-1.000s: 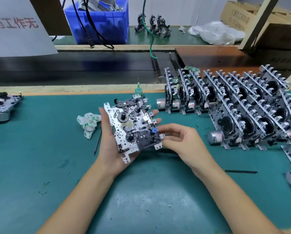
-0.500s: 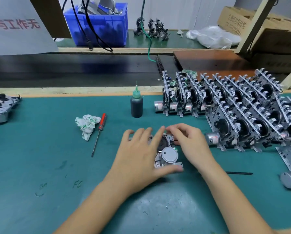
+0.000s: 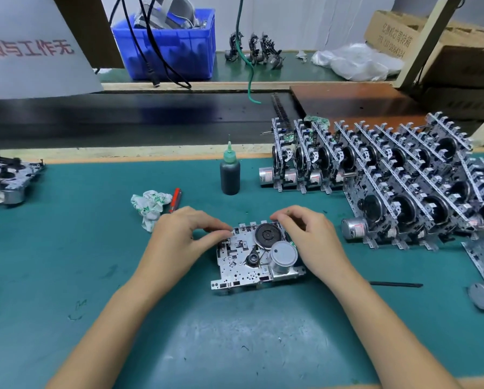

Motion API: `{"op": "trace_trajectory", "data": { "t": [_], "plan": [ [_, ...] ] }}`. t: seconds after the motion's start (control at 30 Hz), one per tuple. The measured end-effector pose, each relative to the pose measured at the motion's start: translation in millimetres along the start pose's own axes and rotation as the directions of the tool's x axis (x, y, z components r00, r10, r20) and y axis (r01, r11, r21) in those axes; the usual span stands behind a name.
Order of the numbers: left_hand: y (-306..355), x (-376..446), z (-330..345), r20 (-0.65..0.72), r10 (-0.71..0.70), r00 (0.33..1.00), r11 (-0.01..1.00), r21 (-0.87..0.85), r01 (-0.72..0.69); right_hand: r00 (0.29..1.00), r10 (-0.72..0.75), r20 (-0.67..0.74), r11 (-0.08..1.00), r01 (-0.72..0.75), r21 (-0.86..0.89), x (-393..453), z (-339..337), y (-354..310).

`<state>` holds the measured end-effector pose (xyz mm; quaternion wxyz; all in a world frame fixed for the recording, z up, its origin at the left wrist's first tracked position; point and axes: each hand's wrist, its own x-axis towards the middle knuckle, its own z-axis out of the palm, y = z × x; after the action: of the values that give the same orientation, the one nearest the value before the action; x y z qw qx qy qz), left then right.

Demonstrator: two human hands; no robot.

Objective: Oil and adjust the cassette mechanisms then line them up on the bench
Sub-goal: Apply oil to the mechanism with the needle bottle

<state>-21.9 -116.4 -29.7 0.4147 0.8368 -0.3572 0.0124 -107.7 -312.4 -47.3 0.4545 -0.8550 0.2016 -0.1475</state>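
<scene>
The cassette mechanism (image 3: pixel 256 255) lies flat on the green bench (image 3: pixel 67 262) in front of me, flywheel and motor facing up. My left hand (image 3: pixel 179 237) pinches its far left corner with curled fingers; my right hand (image 3: pixel 308 237) curls over its right edge. I should keep it steady (light pressure only) while adjusting. Its long side runs left-right, tabbed edge pointing away.

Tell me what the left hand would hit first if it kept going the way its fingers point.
The left hand points right, across the cassette mechanism it already touches at the left edge. Going straight on, its fingers would probably meet the black flywheel first, though height above the plate is hard to judge.
</scene>
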Motion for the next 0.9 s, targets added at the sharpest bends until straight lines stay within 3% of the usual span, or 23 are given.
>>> {"op": "trace_trajectory", "data": {
  "t": [0.37, 0.47, 0.53, 0.63, 0.7, 0.8, 0.9],
  "plan": [
    [-3, -7, 6, -0.071, 0.081, 0.994, 0.993, 0.093, -0.075, 1.0, -0.022, 0.012, 0.998, 0.021, 0.057, 0, -2, -2],
    [-1, -7, 9, -0.084, 0.081, 0.993, 0.99, 0.124, -0.07, 0.989, -0.137, 0.056, 0.985, 0.13, 0.117, -2, -6, -8],
    [0, -8, 11, -0.104, 0.083, 0.991, 0.986, 0.15, -0.067, 0.94, -0.327, 0.1, 0.945, 0.326, 0.027, -7, -9, -11],
    [2, -13, 14, -0.16, 0.068, 0.985, 0.982, 0.183, -0.038, 0.814, -0.522, 0.256, 0.744, 0.581, -0.33, -12, -13, -10],
    [4, -16, 14, -0.183, 0.067, 0.981, 0.976, 0.215, -0.026, 0.801, -0.505, 0.321, 0.686, 0.598, -0.415, -10, -14, -8],
    [6, -20, 10, -0.176, 0.1, 0.979, 0.974, 0.217, -0.06, 0.819, -0.509, 0.265, 0.704, 0.573, -0.42, -7, -20, -4],
    [-2, -17, -7, -0.352, -0.017, 0.936, 0.968, 0.229, 0.104, 0.867, -0.458, 0.194, 0.755, 0.495, -0.429, -4, -25, -1]
  ]
}}
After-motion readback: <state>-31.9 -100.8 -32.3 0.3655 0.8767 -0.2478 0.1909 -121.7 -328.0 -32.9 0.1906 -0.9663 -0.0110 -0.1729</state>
